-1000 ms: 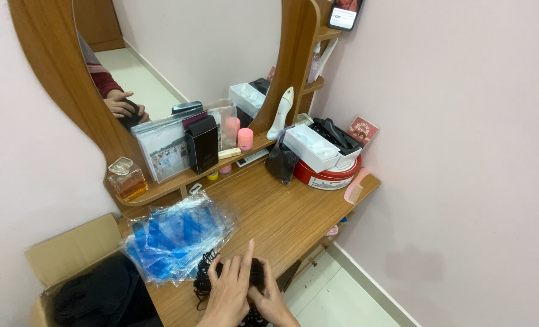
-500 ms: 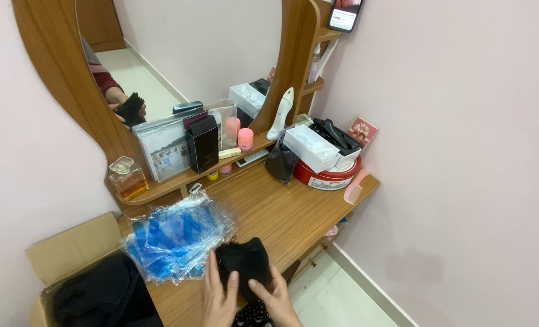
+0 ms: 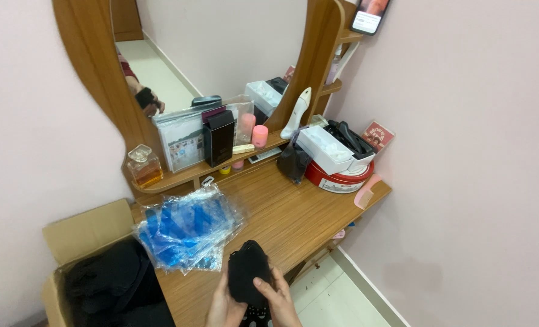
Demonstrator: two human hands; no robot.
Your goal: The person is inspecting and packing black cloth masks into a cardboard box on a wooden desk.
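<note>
Wooden desk (image 3: 293,212) with mirror, pink walls. Left hand (image 3: 224,306) and right hand (image 3: 276,297) both grip a black cloth item (image 3: 248,278) above desk's front edge, beside blue plastic packets (image 3: 187,227). Wrists cut off; item's kind unclear.

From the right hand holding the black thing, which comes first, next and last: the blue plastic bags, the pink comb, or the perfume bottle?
Measured from the right hand in the head view:
1. The blue plastic bags, just up and to its left on the table.
2. The pink comb, at the table's far right edge.
3. The perfume bottle, on the shelf at the far left by the mirror.
</note>
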